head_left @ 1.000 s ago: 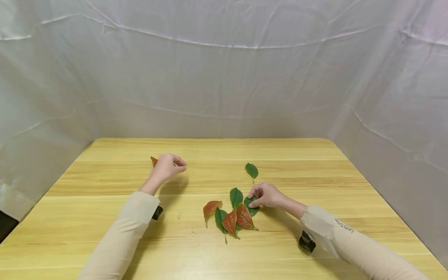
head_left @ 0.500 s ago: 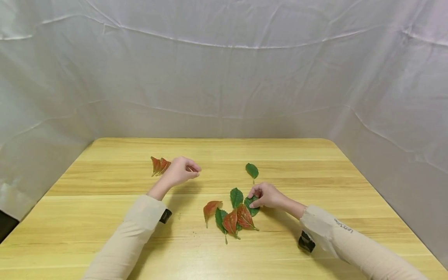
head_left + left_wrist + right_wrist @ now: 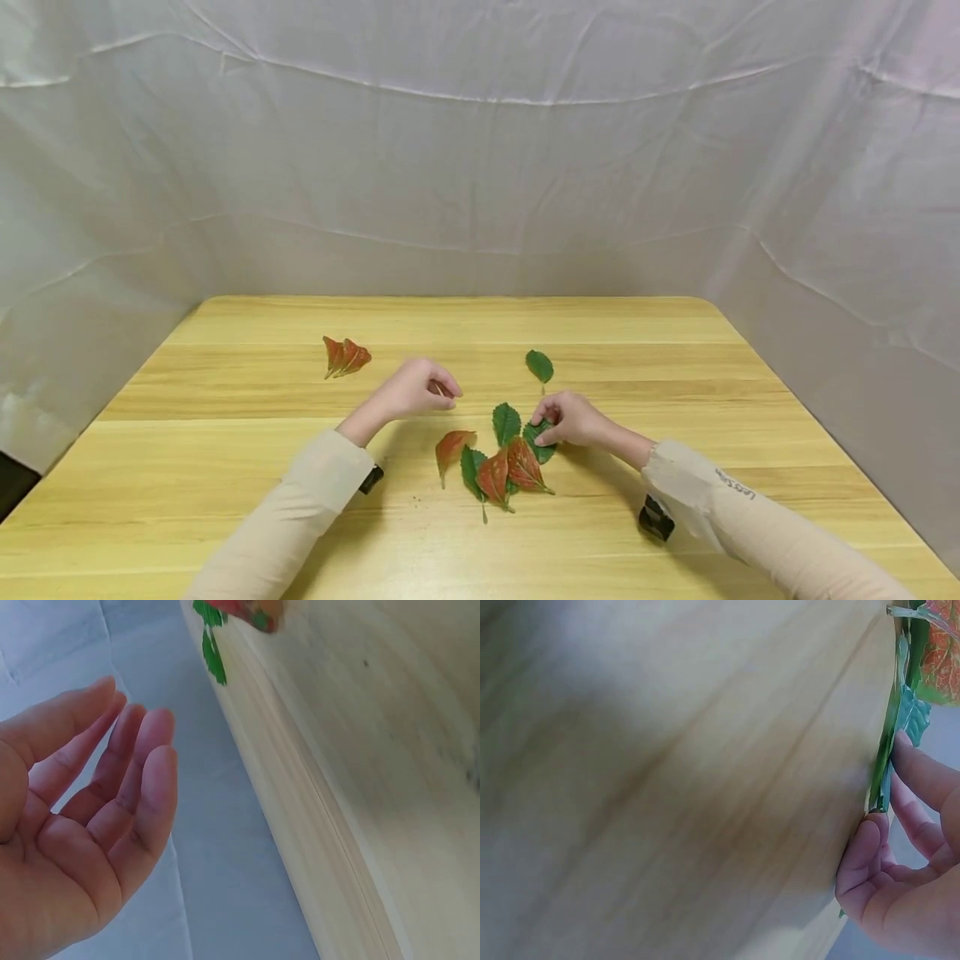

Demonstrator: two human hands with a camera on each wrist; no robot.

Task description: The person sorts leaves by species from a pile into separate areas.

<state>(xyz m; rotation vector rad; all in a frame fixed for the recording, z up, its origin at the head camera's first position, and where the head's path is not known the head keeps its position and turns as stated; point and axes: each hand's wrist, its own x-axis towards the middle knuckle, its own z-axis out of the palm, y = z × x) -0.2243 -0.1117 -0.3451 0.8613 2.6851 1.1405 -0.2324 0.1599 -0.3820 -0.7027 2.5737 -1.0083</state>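
My left hand [image 3: 416, 387] hovers over the table, left of the leaf pile; its fingers are loosely bent with nothing between them, as the left wrist view also shows. My right hand [image 3: 576, 419] is at the pile's right side, thumb and fingers pinching the edges of a green leaf [image 3: 543, 452] low on the table. Beside that leaf lie another green leaf [image 3: 506, 422], a green leaf [image 3: 471, 469] partly covered, and two overlapping red leaves, one central [image 3: 492, 477] and one on the right [image 3: 527, 467]. A curved red leaf [image 3: 452, 450] lies at the pile's left.
Several red leaves [image 3: 351, 358] overlap in a row at the table's far left. A single green leaf [image 3: 539, 365] lies beyond the pile. Pale sheeting [image 3: 480, 183] encloses the wooden table [image 3: 637, 333] at the back and sides.
My left hand has moved right and nearer, from the red leaves at the far left toward the pile, uncovering those leaves. The right hand has stayed on its green leaf.
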